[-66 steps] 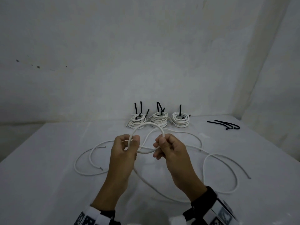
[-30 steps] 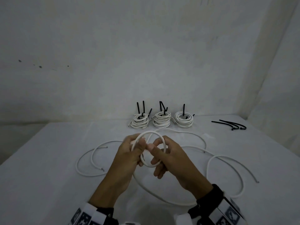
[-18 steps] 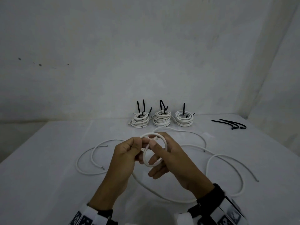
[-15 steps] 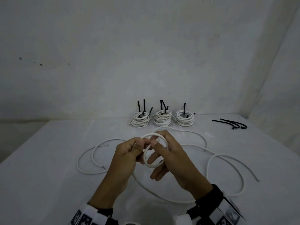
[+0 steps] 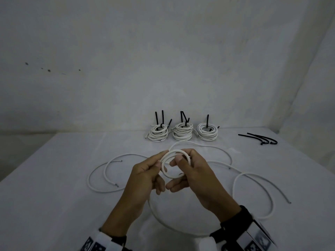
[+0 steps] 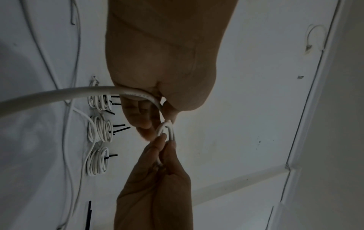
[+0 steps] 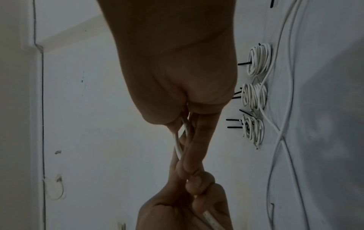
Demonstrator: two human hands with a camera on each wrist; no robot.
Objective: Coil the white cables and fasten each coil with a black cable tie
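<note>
While both hands work above the table (image 5: 54, 205), a small coil (image 5: 174, 163) of white cable stands between them, about two turns wide. The left hand (image 5: 145, 176) pinches the coil's left side between thumb and forefinger; the right hand (image 5: 195, 176) has its thumb inside the ring and its fingers (image 5: 178, 185) curled round the far and lower side. From the head view the rest of that cable (image 5: 181, 230) drops under the left hand, sweeps toward the person and runs off right in wide loops on the table.

The left wrist view shows what the head view hides: the cable (image 6: 59, 95) passing through the left palm (image 6: 163, 62), the remaining fingers closed over it, and the coil (image 6: 167, 130) seen edge-on between the fingertips of both hands. The right wrist view shows the coil's strands (image 7: 179, 144) clamped between the right thumb and fingers (image 7: 202, 137), with the left hand (image 7: 183, 210) meeting them from below.

Three finished coils (image 5: 182, 133) sit in a row at the table's far edge by the wall, each bound with a black tie whose tails stick up. Loose ties (image 5: 261, 139) lie at the far right, well apart from the hands. A second loose cable (image 5: 101, 171) curves on the table to the left.
</note>
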